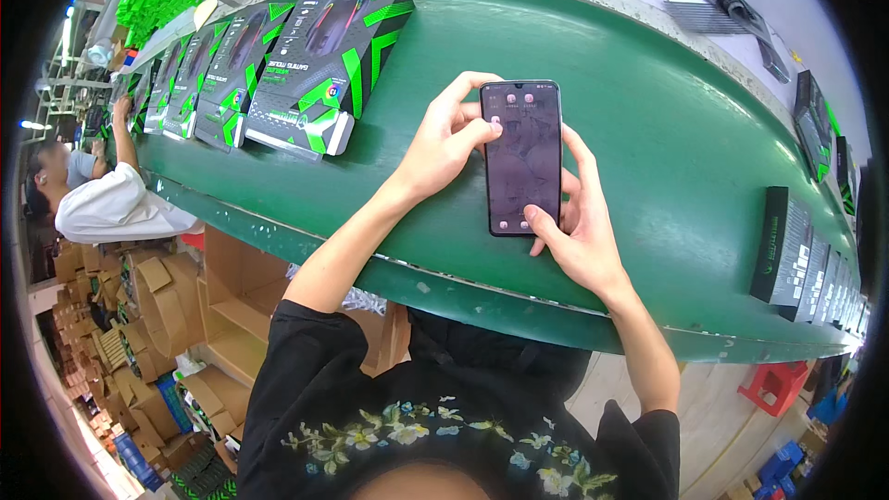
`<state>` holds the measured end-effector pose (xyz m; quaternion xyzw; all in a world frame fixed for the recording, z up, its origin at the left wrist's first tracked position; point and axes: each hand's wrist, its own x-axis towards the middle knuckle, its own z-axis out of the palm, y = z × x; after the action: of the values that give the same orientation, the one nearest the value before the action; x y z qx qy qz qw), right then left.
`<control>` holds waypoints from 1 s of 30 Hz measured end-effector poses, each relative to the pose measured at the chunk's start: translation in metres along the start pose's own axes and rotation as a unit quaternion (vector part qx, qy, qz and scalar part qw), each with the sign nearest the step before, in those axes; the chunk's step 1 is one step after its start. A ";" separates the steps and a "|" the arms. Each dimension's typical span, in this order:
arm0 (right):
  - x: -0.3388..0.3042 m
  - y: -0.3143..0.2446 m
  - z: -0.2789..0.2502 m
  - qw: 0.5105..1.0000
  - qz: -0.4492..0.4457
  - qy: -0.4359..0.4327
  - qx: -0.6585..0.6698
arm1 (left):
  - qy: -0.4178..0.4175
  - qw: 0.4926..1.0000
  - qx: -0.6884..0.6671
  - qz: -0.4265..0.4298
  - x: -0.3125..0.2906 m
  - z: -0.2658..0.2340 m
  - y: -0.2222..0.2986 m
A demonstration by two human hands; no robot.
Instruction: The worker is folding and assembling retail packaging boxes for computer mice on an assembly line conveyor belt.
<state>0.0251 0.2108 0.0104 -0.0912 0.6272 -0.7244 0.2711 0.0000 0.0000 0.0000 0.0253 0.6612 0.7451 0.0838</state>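
A dark smartphone (524, 167) is held upright between both hands above the green work surface (444, 28). Several small icons glow on its lit screen. My left hand (444, 134) grips the phone's upper left edge, its thumb lying on the screen near an icon. Around the lower right side wraps my right hand (585, 222), with the thumb over the bottom of the screen and fingers partly behind the phone. To the left of my hands, a black and green mouse box (319, 65) lies on the surface, the nearest of a row.
More boxes (227, 74) run away to the left, where a person in a white top (125, 204) works. Boxes on edge (787, 245) line the right side. Cardboard cartons (167, 306) fill the floor at left; a red stool (778, 387) stands at lower right.
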 end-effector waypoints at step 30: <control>0.012 -0.014 0.010 0.862 -0.117 0.128 -0.477 | 0.023 0.994 -0.108 -0.004 0.000 0.004 0.003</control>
<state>0.0160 0.1972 0.0230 -0.1887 0.9098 -0.3688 0.0248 0.0007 0.0037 0.0033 -0.0031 0.5785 0.8123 0.0739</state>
